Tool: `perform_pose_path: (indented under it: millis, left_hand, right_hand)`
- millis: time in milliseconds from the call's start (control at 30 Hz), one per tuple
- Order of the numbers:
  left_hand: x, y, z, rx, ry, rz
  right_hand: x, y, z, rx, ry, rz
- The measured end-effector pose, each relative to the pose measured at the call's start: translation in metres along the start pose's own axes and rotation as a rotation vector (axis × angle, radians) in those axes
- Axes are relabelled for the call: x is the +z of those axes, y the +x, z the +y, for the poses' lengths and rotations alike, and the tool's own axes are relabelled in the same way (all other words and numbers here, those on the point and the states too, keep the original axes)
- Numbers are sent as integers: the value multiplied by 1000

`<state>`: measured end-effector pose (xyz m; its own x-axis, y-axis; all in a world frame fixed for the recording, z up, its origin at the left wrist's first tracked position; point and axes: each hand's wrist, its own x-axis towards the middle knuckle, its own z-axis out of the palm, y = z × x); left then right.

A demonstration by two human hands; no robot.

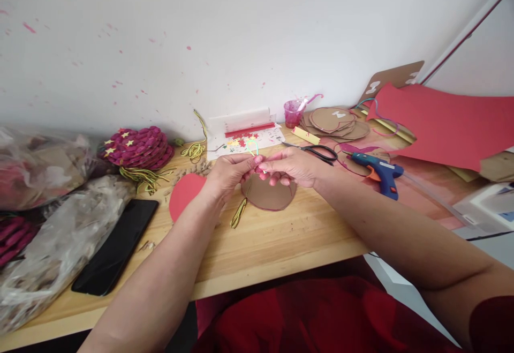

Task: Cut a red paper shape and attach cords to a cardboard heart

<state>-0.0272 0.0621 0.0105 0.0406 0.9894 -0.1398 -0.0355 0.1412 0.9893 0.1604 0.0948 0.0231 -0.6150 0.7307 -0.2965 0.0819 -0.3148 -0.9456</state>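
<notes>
My left hand (232, 173) and my right hand (295, 166) meet over the middle of the table, fingertips pinched together. Both hold a thin pale green cord (252, 144), whose loop stands up above the fingers. Its ends are hidden in my grip. Directly below lies a round brown cardboard piece (271, 197) with a dark pinkish rim, partly covered by my hands. A small olive yarn tassel (239, 213) rests at its left edge. Beyond my left wrist is a red rounded paper piece (185, 195), partly behind the forearm.
Black scissors (321, 152) and a blue glue gun (379, 168) lie to the right, near stacked cardboard shapes (333, 120) and red sheets (445, 122). Behind are star pieces (241, 141) and a pink-stained cup (293, 113). Leftward sit a phone (116, 246), plastic bags (76, 230) and magenta pieces (138, 149).
</notes>
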Motion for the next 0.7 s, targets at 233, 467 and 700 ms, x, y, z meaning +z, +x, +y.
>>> perform_pose_path:
  millis: [233, 467, 700]
  left_hand:
    - [1, -1, 1, 18, 16, -12]
    - [2, -2, 0, 61, 41, -15]
    - [2, -2, 0, 63, 32, 17]
  right_hand:
    - [-1, 1, 2, 5, 9, 6]
    - [-2, 3, 5, -5, 5, 5]
    - [0, 2, 3, -20, 22, 24]
